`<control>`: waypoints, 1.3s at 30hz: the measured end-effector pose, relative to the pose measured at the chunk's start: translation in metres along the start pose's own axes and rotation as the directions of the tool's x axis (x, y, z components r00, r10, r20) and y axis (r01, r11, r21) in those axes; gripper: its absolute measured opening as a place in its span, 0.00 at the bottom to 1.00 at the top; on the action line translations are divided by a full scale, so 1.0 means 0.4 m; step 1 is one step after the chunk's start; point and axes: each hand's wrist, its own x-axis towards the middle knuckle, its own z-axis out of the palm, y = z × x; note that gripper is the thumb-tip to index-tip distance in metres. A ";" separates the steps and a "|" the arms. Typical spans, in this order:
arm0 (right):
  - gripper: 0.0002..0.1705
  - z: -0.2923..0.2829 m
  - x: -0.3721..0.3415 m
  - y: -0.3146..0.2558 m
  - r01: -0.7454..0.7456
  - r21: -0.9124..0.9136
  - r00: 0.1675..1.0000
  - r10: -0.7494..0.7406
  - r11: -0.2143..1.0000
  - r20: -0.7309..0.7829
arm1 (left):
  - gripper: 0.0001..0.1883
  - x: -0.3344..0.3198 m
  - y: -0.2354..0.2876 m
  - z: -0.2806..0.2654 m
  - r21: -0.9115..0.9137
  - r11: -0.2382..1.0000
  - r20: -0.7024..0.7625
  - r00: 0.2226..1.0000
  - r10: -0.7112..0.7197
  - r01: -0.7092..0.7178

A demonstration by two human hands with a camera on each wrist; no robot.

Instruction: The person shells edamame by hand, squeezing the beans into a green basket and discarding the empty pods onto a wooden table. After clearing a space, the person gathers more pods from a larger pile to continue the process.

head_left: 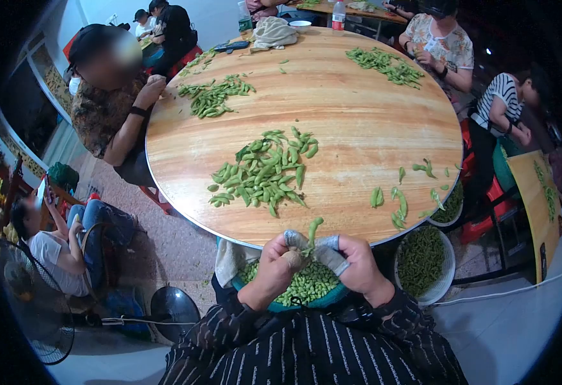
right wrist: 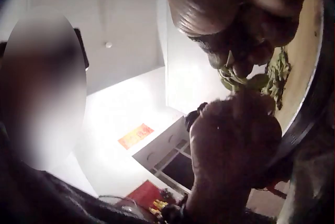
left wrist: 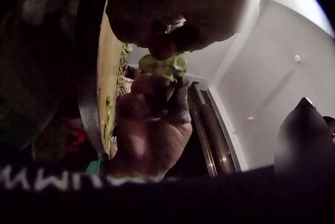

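Works at round bench [head_left: 358,115], with bean basin [head_left: 324,303] below bench's near edge, probably as catch, pod heap [head_left: 265,170] on bench, likely for reach, and pinching near that edge, with left grip [head_left: 277,266] and right grip [head_left: 358,262], one pod [head_left: 313,232], seemingly for control.

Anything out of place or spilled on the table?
Slightly: a few stray pods lie scattered near the right edge of the table, apart from the nearest heap. No obvious spill or damage.
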 end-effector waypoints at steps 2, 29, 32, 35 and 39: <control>0.08 -0.023 -0.001 0.000 -0.094 0.137 0.994 0.085 0.986 0.074 | 0.14 -0.004 0.014 -0.011 0.003 1.000 0.026 1.000 -0.008 0.008; 0.10 -0.033 -0.033 -0.036 -0.119 0.165 0.993 0.117 0.979 0.019 | 0.11 -0.025 0.065 0.040 0.846 0.372 0.355 0.924 0.140 -0.382; 0.10 -0.036 -0.033 -0.024 -0.152 0.203 0.988 0.146 0.967 0.044 | 0.11 -0.027 0.066 0.045 0.858 0.140 0.463 0.861 0.210 -0.495; 0.09 -0.042 -0.036 -0.035 -0.181 0.209 0.983 0.168 0.961 0.077 | 0.11 -0.037 0.085 0.059 0.888 -0.002 0.455 0.879 0.145 -0.460; 0.09 -0.043 -0.036 -0.046 -0.206 0.203 0.978 0.195 0.957 0.072 | 0.12 -0.031 0.097 0.074 0.846 -0.098 0.533 0.830 0.163 -0.524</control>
